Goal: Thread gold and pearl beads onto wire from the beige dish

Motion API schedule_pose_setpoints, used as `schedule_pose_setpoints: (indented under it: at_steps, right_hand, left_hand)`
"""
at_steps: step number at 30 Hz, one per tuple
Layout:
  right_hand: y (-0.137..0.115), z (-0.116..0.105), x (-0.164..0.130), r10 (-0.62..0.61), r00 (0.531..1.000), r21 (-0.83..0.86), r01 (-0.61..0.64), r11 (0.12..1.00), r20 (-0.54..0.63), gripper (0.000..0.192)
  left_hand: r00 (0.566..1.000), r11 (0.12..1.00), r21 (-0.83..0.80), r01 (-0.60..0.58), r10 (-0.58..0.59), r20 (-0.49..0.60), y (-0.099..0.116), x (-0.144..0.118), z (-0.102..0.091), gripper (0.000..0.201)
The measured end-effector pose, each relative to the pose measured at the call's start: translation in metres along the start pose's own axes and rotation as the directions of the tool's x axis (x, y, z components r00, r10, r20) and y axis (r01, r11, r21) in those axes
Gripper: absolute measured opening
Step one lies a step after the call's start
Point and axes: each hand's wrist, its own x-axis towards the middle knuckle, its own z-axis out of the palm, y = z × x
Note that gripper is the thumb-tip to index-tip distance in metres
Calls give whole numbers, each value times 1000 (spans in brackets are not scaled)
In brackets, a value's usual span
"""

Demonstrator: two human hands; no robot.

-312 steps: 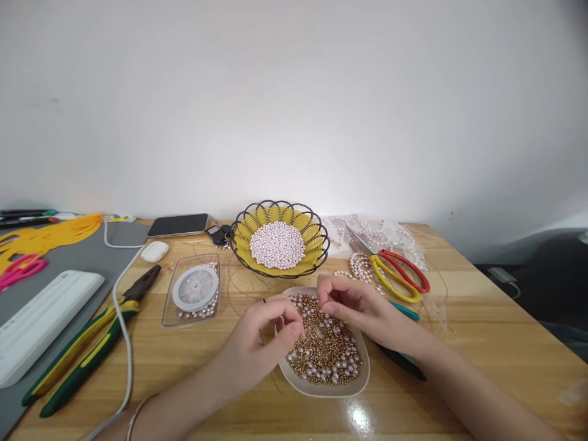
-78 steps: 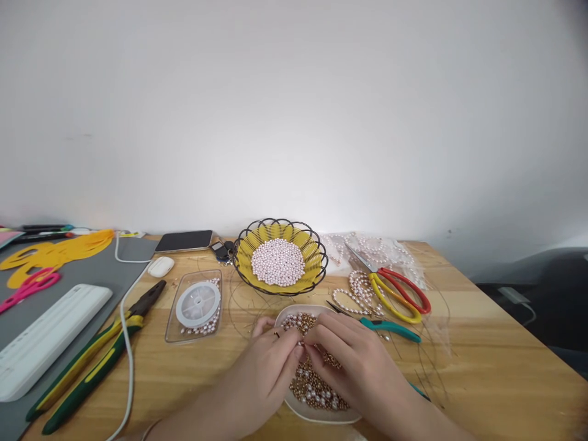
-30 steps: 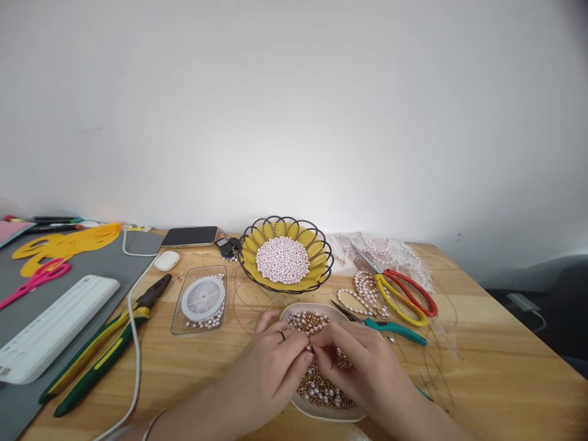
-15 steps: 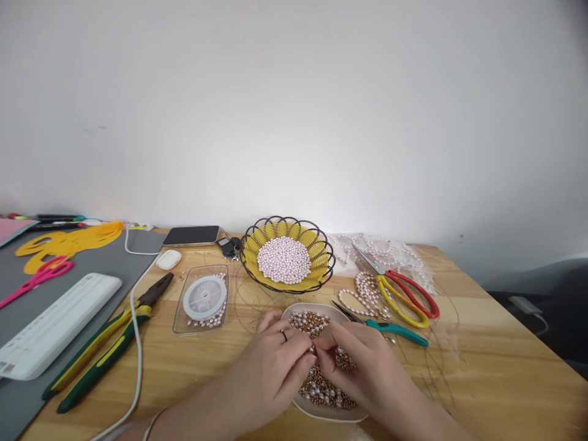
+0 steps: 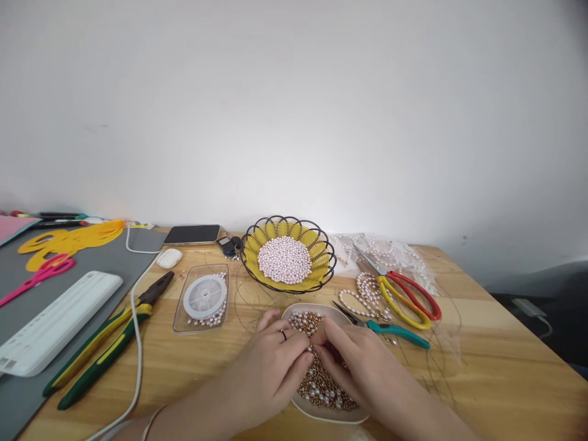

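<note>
Head view: left hand (image 5: 275,361) and right hand (image 5: 353,361) meet fingertip to fingertip over the bead dish (image 5: 321,418) on the bench (image 5: 482,367), pinching something too small to tell; cutters (image 5: 390,331) lie close by.

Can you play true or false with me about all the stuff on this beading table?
1. Both hands are over the dish of gold and pearl beads. True.
2. The wire basket holds blue beads. False: they are pale pink.
3. The red and yellow scissors lie right of the basket. True.
4. The left hand holds the green pliers. False: they lie untouched on the table.
5. The right hand meets the left fingertip to fingertip. True.
</note>
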Motion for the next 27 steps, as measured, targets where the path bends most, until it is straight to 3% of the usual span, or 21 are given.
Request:
schedule_pose_setpoints:
  at_steps: [9,18,27]
  right_hand:
    - [-8,5,-1,20,993,9,-19,1000,-120,20]
    - [-3,2,0,40,999,88,-43,995,31,22]
    - [-2,-2,1,12,999,68,-15,998,46,23]
  left_hand:
    - [999,997,70,-29,28,16,2,1,-2,25]
    - [999,999,38,-16,17,-29,2,0,-1,26]
    - [996,999,27,-27,29,-88,2,2,-2,25]
